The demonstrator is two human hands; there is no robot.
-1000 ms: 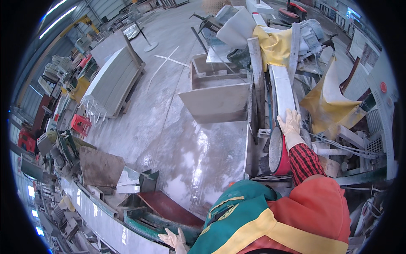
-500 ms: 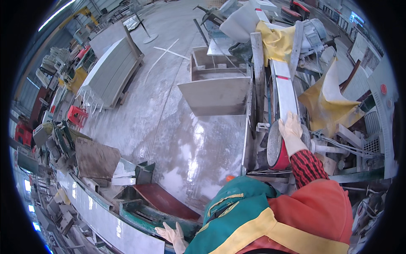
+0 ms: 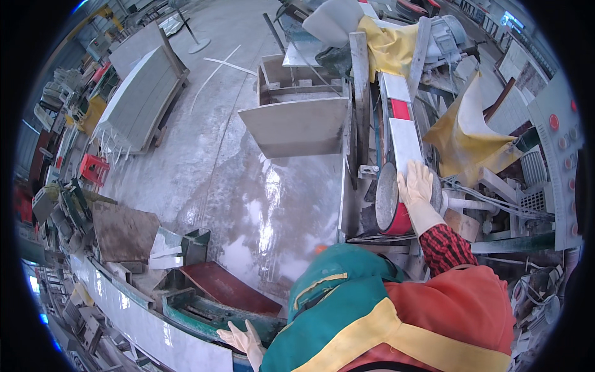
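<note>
Stretched forward, my right hand wears a pale glove. Its fingers lie flat, open, on the near end of a narrow white stone strip, above the drum-like roller at the end of a conveyor. Between this strip and a second white strip beyond it, red belt shows. Low on the left, my gloved left hand is open with spread fingers and holds nothing. It is close to a green metal frame and the end of a long polished white slab.
A control panel with red buttons stands at the right. Yellow sheeting hangs beside the conveyor. A grey box-like bin stands left of it, and stacked pale slabs are farther left. A dark red board leans near my left hand.
The red belt gap between the two strips has widened, the near strip sliding toward me under my right hand. The whole view has shifted slightly. My left hand stays open.
</note>
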